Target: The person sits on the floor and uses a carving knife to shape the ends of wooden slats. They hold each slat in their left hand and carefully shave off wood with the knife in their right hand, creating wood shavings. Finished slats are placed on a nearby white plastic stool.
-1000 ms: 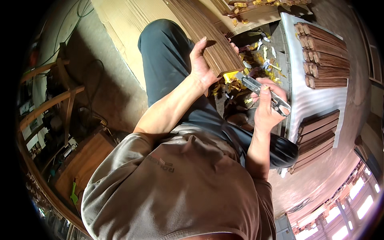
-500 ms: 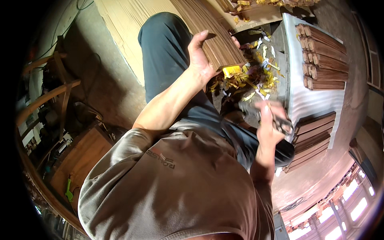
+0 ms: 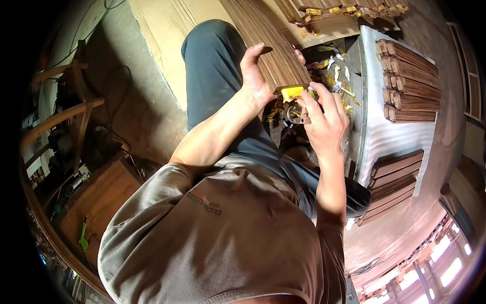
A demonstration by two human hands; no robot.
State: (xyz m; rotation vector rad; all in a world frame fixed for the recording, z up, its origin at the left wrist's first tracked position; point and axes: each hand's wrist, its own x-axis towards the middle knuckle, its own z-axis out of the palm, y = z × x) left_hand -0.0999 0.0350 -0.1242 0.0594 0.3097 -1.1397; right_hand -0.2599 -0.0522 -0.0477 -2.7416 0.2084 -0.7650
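While the long bundle of thin wood strips (image 3: 263,45) lies across the person's lap, running from upper centre of the frame down to mid-frame, the left hand (image 3: 255,76) wraps the bundle's near end, thumb on the left side and fingers curled behind, likely to steady it so the end stays put. Yellow tape (image 3: 292,92) bands that near end, right under the left palm. Right hand (image 3: 324,119) sits just beside the taped end, fingers bent and closed around a small metal tool (image 3: 296,114); looks like scissors or a clip but too hidden to tell. Tool held touching or just below the tape, probably so it can work on the band.

Yellow tape scraps (image 3: 334,81) litter the spot right of the hands. On the right of the frame a white corrugated sheet (image 3: 390,137) carries stacked bundles (image 3: 410,73) above and darker stacks (image 3: 395,175) lower down, kept apart as sorted piles, it seems. More taped bundles (image 3: 349,7) lie at the top edge. Grey shirt (image 3: 212,238) fills the lower centre, blue trouser leg (image 3: 212,71) under the bundle.
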